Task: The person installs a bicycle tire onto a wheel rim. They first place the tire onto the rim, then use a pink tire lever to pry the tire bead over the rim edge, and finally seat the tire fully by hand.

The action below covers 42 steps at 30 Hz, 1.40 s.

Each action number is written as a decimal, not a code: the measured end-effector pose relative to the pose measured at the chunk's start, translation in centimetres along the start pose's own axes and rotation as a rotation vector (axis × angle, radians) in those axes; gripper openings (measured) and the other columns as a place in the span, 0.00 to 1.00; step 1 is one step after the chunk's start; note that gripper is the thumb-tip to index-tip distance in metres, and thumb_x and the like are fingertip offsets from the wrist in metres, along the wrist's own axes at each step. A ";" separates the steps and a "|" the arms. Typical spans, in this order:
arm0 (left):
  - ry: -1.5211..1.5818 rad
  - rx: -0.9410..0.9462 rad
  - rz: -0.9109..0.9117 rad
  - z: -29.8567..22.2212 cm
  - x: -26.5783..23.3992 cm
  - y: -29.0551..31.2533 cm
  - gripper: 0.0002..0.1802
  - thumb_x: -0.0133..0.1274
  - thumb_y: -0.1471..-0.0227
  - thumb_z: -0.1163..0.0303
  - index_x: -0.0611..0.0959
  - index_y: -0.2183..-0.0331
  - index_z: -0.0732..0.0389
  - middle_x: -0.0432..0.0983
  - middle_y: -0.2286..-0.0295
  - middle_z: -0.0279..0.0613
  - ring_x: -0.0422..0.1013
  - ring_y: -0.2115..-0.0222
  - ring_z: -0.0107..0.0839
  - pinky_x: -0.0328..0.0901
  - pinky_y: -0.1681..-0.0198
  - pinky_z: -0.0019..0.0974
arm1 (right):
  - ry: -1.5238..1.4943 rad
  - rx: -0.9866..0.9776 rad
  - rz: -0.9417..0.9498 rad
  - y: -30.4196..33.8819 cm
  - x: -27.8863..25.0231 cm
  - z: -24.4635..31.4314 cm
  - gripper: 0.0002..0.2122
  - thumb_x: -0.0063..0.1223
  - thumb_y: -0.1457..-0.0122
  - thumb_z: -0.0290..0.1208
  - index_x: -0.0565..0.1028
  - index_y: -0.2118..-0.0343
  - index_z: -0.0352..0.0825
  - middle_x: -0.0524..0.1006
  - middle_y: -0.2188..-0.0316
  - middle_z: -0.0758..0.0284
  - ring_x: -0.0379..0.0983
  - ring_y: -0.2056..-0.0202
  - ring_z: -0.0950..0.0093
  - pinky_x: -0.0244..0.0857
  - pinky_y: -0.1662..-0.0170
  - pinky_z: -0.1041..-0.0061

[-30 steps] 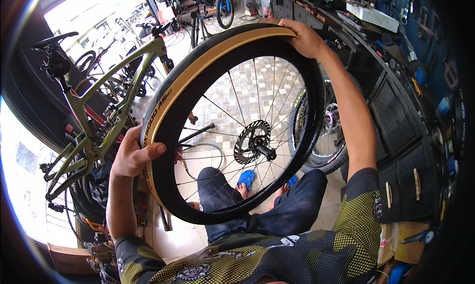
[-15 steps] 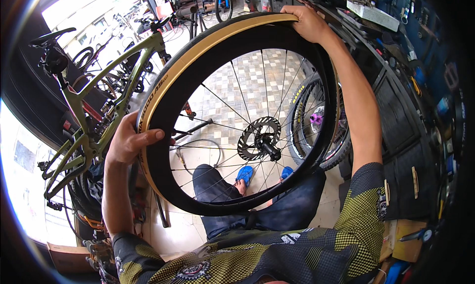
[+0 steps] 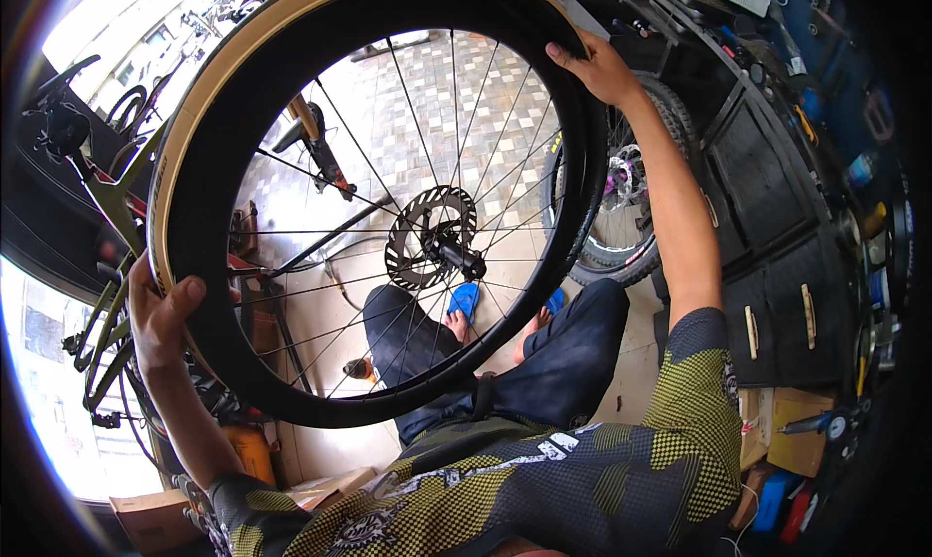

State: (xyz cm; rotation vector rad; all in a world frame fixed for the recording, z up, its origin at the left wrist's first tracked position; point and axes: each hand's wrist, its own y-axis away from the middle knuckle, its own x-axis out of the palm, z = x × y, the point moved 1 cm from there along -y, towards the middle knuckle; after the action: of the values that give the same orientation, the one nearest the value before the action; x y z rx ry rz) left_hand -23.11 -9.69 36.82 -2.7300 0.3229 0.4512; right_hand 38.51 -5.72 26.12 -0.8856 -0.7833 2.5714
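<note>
I hold a bicycle wheel up before me, above my lap. Its deep black rim (image 3: 206, 217) carries a tyre with a tan sidewall (image 3: 184, 96), seen along the left and top; along the lower right the tyre is mostly hidden. Thin black spokes run to the hub (image 3: 454, 253), which bears a slotted disc rotor (image 3: 403, 239). My left hand (image 3: 160, 314) grips the wheel's left side, thumb on the rim, fingers mostly hidden behind. At the upper right, my right hand (image 3: 604, 70) is closed round the tyre and rim, thumb on the near face.
Another wheel with a knobby tyre (image 3: 670, 111) stands at the right, by black drawer cabinets (image 3: 767, 266). A green bike frame (image 3: 116, 208) is at the left. Below the held wheel are my legs and blue slippers (image 3: 464, 300). A cardboard box (image 3: 801, 445) sits at the lower right.
The wheel has moved left and upward in view and looks larger, both hands going with it. My right thumb now lies over the near face of the wheel.
</note>
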 end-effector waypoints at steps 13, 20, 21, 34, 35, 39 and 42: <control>0.041 -0.038 0.007 -0.9 0.0 1.8 0.38 0.71 0.50 0.59 0.74 0.46 0.71 0.82 0.66 0.49 0.82 0.74 0.41 0.81 0.70 0.43 | -0.142 -0.064 -0.084 -2.8 1.5 -2.0 0.16 0.57 0.28 0.36 0.79 0.44 0.31 0.83 0.54 0.68 0.75 0.52 0.81 0.67 0.45 0.79; 0.020 -0.072 -0.005 -2.1 1.9 0.9 0.38 0.72 0.52 0.62 0.74 0.46 0.71 0.82 0.67 0.49 0.82 0.74 0.40 0.80 0.71 0.41 | -0.158 -0.069 -0.228 -2.5 1.3 -3.4 0.09 0.57 0.29 0.30 0.81 0.52 0.31 0.83 0.64 0.68 0.74 0.61 0.82 0.68 0.53 0.78; 0.016 -0.065 -0.006 -2.1 2.0 0.9 0.39 0.72 0.53 0.62 0.74 0.46 0.72 0.82 0.67 0.50 0.82 0.74 0.40 0.80 0.71 0.41 | -0.198 -0.083 -0.219 -2.5 1.4 -3.9 0.09 0.56 0.29 0.29 0.81 0.53 0.31 0.83 0.64 0.68 0.74 0.61 0.82 0.68 0.53 0.78; 0.048 -0.036 -0.001 -0.2 1.4 1.5 0.44 0.74 0.56 0.57 0.74 0.45 0.73 0.82 0.66 0.51 0.82 0.74 0.40 0.80 0.70 0.43 | -0.352 0.147 0.004 2.3 -0.6 -3.2 0.18 0.61 0.30 0.42 0.81 0.49 0.31 0.83 0.58 0.70 0.75 0.56 0.84 0.68 0.48 0.78; 0.064 -0.031 -0.020 0.0 1.3 1.7 0.44 0.74 0.56 0.57 0.74 0.45 0.72 0.82 0.67 0.50 0.82 0.74 0.39 0.80 0.70 0.42 | -0.300 0.201 -0.011 3.6 -0.2 -3.7 0.19 0.60 0.30 0.43 0.80 0.48 0.30 0.84 0.57 0.69 0.75 0.55 0.83 0.68 0.48 0.78; 0.067 -0.011 -0.026 0.6 1.4 1.6 0.43 0.74 0.55 0.55 0.74 0.46 0.71 0.81 0.69 0.48 0.81 0.76 0.39 0.80 0.70 0.41 | -0.279 0.280 -0.106 7.0 1.1 -7.5 0.22 0.57 0.29 0.44 0.79 0.44 0.29 0.83 0.52 0.67 0.75 0.52 0.80 0.67 0.45 0.77; 0.061 -0.004 0.037 -0.2 0.9 2.2 0.42 0.73 0.54 0.60 0.74 0.45 0.74 0.83 0.66 0.50 0.83 0.73 0.41 0.82 0.68 0.42 | -0.303 0.256 -0.189 6.3 2.7 -7.3 0.20 0.56 0.28 0.42 0.78 0.44 0.29 0.83 0.52 0.67 0.75 0.52 0.80 0.67 0.44 0.76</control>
State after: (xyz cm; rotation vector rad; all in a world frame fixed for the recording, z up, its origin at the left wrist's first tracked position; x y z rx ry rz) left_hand -22.78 -11.93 36.04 -2.7495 0.3899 0.3800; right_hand 40.49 -6.69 16.33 -0.3331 -0.5634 2.5883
